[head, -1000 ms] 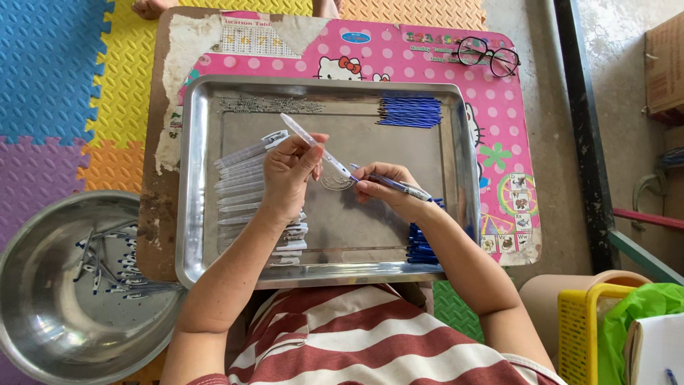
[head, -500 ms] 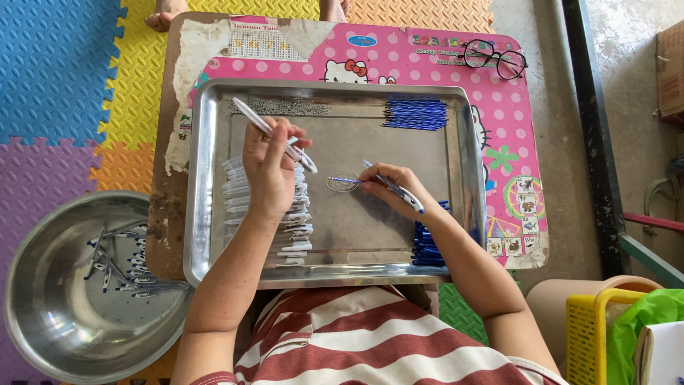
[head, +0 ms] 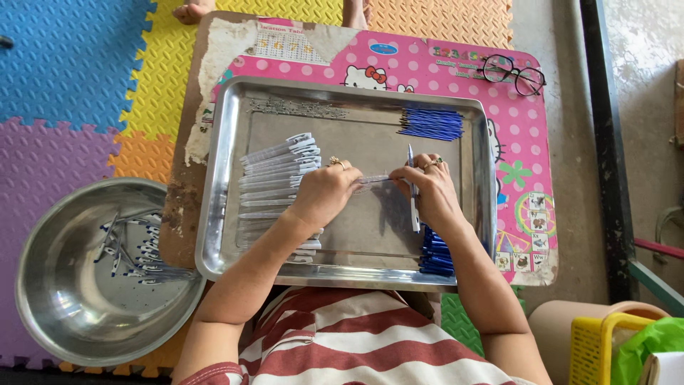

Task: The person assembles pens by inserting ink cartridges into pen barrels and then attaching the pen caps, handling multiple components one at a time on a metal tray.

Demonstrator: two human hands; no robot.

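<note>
Clear tube (head: 372, 179): I see it held level over the middle of the metal tray (head: 228, 178), spanning the gap between my two hands.
Left hand (head: 324, 194): fingers curled shut, pinching the tube's left end; a ring shows on one finger.
Right hand (head: 429, 189): fingers closed on the tube's right end and also on a blue pen refill (head: 412, 187), which stands almost straight up and down across the hand.
Row of clear tubes (head: 278, 187): laid side by side on the tray's left part, partly under my left forearm.
Blue refills, top (head: 431, 124): a loose bundle by the tray's far right corner.
Blue refills, bottom (head: 434, 253): a second pile by the near right corner, partly hidden by my right wrist.
Small table (head: 456, 68): pink with white dots and cartoon pictures, a peeling number chart at its far edge.
Glasses (head: 513, 75): on the table's far right corner.
Steel bowl (head: 64, 299): left of the tray, on the coloured foam mats (head: 71, 85), holding finished pens (head: 132, 246).
Yellow basket (head: 595, 349): at the lower right.
</note>
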